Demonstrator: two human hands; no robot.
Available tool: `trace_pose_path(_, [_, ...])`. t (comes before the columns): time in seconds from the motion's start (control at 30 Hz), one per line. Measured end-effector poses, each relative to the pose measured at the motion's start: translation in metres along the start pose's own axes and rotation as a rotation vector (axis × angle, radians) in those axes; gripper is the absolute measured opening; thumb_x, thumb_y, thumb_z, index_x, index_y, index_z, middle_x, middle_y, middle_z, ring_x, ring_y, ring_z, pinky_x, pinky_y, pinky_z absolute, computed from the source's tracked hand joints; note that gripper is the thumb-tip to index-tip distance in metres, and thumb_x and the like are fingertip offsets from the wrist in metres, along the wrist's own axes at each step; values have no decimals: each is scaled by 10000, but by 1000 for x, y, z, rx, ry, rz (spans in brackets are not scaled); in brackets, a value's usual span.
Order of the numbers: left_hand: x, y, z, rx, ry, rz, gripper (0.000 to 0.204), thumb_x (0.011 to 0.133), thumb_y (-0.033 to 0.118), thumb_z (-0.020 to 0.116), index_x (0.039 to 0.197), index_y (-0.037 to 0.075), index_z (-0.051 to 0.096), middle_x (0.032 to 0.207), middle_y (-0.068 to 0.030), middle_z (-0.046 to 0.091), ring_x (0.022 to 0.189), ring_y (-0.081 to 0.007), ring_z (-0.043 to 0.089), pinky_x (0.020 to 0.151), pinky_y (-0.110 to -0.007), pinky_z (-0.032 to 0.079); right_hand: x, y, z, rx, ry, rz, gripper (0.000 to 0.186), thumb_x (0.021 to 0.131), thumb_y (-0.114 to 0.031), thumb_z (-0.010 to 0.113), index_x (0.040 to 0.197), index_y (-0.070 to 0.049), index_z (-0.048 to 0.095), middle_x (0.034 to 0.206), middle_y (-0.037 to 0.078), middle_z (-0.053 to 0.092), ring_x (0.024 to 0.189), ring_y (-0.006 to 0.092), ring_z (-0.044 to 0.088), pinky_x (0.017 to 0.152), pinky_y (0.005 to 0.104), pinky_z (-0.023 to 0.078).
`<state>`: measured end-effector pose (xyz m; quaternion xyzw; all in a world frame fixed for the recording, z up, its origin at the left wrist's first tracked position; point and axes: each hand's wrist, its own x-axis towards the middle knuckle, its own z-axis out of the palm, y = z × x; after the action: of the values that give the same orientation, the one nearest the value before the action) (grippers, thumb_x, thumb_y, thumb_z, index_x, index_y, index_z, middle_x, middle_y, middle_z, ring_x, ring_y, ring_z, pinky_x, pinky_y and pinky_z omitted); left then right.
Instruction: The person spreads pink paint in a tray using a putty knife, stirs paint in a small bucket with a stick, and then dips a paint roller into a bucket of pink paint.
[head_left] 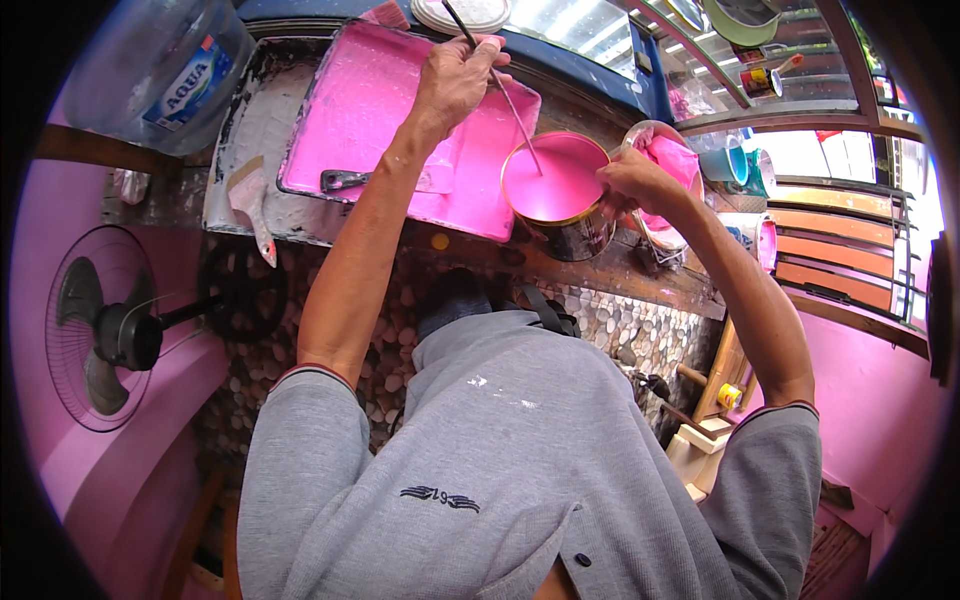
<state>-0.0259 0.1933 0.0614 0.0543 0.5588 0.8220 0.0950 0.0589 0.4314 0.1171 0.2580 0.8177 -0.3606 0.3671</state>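
Note:
My left hand (455, 88) is closed round a thin stick (516, 115), dark at its upper end. The stick leans down to the right, and its lower end dips into the pink paint (568, 190) in a round paint can (572, 240). On the can's right side, my right hand (645, 185) grips the rim; part of its fingers is hidden. Left of the can lies a tray (345, 95) coated in pink paint, partly behind my left forearm. A black-handled scraper (345, 181) rests in it, its blade covered in pink.
A paint-stained brush (252, 205) lies on a grey-white tray (225, 190). A large clear water bottle (165, 75) stands far left, above a fan (105, 330). Right of the can are a pink-smeared bucket (672, 150) and a blue cup (725, 165). A window (570, 35) lies beyond.

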Motion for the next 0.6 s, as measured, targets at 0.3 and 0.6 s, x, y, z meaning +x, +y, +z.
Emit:
trace_pose_path(0.3, [-1,-2,-2,-21,9,-12,317,942,243,532,1072,-43,575,910,-135,645,705,-159,654,642,-267,556,0,-4,-2,29,-19,14,181,810,-67,541,869,96,595,638,159,633,476,202,628,395,286,511])
trace_pose_path(0.6, [-2,-4,-1,-20,23,-42,296,941,229,535,1064,-37,580,897,-123,642,695,-142,644,634,-248,550,-2,-9,-4,91,-16,12,147,804,-22,559,803,120,596,680,184,621,546,244,653,442,340,536])
